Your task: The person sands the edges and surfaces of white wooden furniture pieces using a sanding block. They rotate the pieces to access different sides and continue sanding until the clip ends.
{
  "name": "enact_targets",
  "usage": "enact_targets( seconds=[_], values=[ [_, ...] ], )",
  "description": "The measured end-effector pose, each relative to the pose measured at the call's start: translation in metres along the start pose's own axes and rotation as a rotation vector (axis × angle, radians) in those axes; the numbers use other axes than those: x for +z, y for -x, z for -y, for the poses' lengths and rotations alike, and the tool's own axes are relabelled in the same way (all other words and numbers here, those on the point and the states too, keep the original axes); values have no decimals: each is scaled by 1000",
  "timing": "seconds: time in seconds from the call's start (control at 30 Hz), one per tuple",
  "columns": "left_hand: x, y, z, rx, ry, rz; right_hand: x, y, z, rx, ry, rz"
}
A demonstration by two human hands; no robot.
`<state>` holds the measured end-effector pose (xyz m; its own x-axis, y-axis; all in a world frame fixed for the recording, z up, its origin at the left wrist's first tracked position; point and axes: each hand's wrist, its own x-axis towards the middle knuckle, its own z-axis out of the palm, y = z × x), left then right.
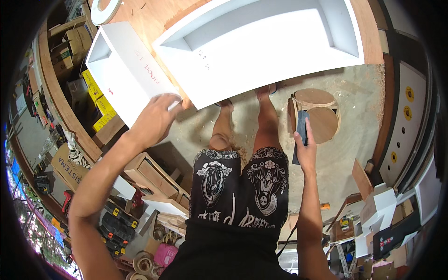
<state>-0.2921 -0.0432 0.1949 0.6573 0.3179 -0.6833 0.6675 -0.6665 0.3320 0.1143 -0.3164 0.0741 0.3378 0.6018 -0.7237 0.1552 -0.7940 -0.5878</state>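
In my right hand [307, 150] is a sanding block wrapped in dark grey abrasive paper [301, 127], held out over the floor. My left hand [154, 120] is at the near end of a narrow white box [140, 59] with red handwriting. Its fingers are blurred at the box's curved edge, and whether they grip it cannot be told. To the right of that box lies a large white open-fronted box [252, 66] with a curved near edge and pencil-like marks. Both boxes rest on a wooden workbench [372, 35], their near ends jutting past its edge.
A round-topped plywood piece [318, 122] stands on the concrete floor [353, 115] to the right. Yellow screw boxes [98, 98] and cartons fill a shelf at left. A white ring [105, 10] and loose screws [142, 6] lie on the bench. Tool cases [117, 227] are at lower left.
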Motion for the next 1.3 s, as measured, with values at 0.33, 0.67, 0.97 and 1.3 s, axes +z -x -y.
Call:
enact_targets(
  seconds=[0.33, 0.67, 0.97, 1.3],
  values=[
    [43, -10, 6, 10, -258, 81, -13, -11, 30, 45, 43, 69],
    [-12, -19, 88, 35, -480, -51, -18, 2, 4, 69, 89, 30],
    [21, -25, 25, 111, -328, -55, -9, 28, 0, 176, -13, 39],
    [36, -71, -25, 299, -201, -215, -9, 71, -46, 109, 19, -80]
  ],
)
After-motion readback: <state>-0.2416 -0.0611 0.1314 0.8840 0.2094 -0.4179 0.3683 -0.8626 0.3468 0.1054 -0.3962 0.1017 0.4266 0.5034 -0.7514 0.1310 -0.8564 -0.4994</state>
